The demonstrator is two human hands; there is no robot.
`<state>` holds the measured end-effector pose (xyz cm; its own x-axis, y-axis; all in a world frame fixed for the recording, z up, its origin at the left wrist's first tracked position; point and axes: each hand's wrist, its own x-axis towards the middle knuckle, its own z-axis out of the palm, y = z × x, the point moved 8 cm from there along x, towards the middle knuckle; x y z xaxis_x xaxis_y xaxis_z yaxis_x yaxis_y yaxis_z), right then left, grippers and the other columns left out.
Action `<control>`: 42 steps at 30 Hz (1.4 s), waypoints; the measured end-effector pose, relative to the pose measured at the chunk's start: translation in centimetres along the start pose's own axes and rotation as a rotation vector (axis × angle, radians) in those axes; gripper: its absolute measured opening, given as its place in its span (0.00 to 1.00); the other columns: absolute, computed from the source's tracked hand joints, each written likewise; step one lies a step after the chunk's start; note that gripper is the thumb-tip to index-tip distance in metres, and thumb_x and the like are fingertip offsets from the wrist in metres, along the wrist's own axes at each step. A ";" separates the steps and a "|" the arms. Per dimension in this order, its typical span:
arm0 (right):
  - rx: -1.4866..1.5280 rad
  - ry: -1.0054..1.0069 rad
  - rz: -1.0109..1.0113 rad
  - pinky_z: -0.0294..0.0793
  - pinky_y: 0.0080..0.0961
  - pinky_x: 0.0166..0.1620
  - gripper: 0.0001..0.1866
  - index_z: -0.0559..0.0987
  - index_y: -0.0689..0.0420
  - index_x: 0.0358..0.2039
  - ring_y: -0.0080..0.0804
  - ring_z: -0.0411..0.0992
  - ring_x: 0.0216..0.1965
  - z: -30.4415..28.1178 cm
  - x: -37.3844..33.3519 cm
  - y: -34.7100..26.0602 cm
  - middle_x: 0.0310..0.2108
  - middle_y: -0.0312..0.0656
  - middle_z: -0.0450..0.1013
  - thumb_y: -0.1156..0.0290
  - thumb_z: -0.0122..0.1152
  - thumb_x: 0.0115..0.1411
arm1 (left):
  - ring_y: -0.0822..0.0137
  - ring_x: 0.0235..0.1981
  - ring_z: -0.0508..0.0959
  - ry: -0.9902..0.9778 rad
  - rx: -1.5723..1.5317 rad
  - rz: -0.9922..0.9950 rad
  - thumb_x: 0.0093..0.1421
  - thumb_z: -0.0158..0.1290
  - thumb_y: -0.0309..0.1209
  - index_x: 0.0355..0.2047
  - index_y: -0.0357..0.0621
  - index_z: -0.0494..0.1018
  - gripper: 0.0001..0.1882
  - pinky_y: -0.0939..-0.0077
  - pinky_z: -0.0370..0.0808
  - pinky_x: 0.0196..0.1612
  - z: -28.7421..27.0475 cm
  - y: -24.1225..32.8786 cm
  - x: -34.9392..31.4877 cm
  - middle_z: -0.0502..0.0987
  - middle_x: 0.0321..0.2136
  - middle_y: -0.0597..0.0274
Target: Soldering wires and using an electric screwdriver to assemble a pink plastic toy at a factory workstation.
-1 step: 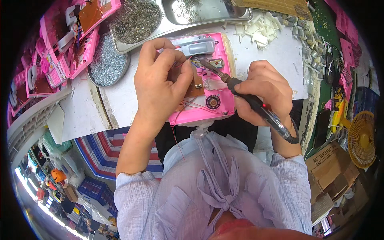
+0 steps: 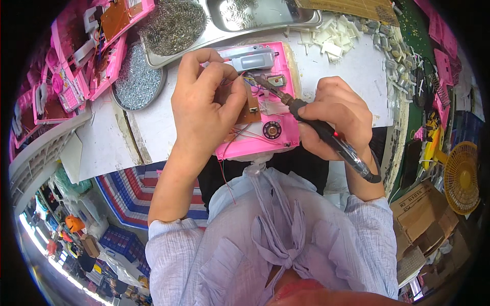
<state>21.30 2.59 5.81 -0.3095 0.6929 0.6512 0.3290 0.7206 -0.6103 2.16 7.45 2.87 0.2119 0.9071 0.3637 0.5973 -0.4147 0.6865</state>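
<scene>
A pink plastic housing lies open in front of me, with a brown circuit board, a small round speaker, a small metal motor and a grey-blue plastic part inside. My left hand is over its left side, thumb and fingertips pinched on a thin wire; the hand hides part of the board. In my right hand is a soldering iron with a black handle and a lit red light. Its tip reaches the wires beside my left fingertips.
A round dish of small screws sits to the left, behind it a metal tray heaped with springs. White plastic pieces and metal motors lie at the back right. Pink housings are stacked left; a yellow fan stands right.
</scene>
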 end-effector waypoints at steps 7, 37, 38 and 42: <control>-0.025 -0.012 -0.005 0.72 0.31 0.33 0.19 0.81 0.59 0.36 0.36 0.69 0.20 0.3 0.2 0.1 0.21 0.37 0.74 0.81 0.72 0.39 | 0.68 0.25 0.77 0.012 -0.009 0.005 0.51 0.64 0.22 0.28 0.39 0.77 0.06 0.74 0.76 0.27 0.1 0.0 0.0 0.74 0.39 0.58; -0.041 -0.018 -0.025 0.70 0.29 0.31 0.20 0.81 0.59 0.35 0.34 0.68 0.18 0.0 0.2 -0.4 0.19 0.35 0.72 0.83 0.71 0.37 | 0.63 0.27 0.77 0.059 0.002 0.066 0.49 0.64 0.21 0.26 0.40 0.74 0.08 0.70 0.76 0.28 0.4 0.1 -0.1 0.74 0.39 0.55; -0.037 -0.010 -0.027 0.70 0.29 0.31 0.20 0.81 0.59 0.35 0.34 0.68 0.18 -0.1 0.2 -0.4 0.19 0.35 0.71 0.83 0.71 0.37 | 0.63 0.27 0.77 0.061 0.004 0.065 0.49 0.64 0.21 0.26 0.40 0.74 0.08 0.70 0.76 0.28 0.3 0.1 -0.1 0.74 0.39 0.55; -0.029 0.006 -0.027 0.70 0.29 0.30 0.20 0.81 0.59 0.35 0.33 0.67 0.18 -0.3 0.1 -0.4 0.18 0.35 0.70 0.83 0.70 0.37 | 0.63 0.27 0.77 0.068 0.007 0.050 0.49 0.64 0.22 0.26 0.40 0.75 0.08 0.70 0.76 0.28 0.4 0.0 -0.2 0.75 0.39 0.55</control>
<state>21.40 2.33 6.24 -0.3129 0.6733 0.6699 0.3462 0.7377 -0.5797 2.41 7.29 2.58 0.1892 0.8782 0.4393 0.5926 -0.4589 0.6620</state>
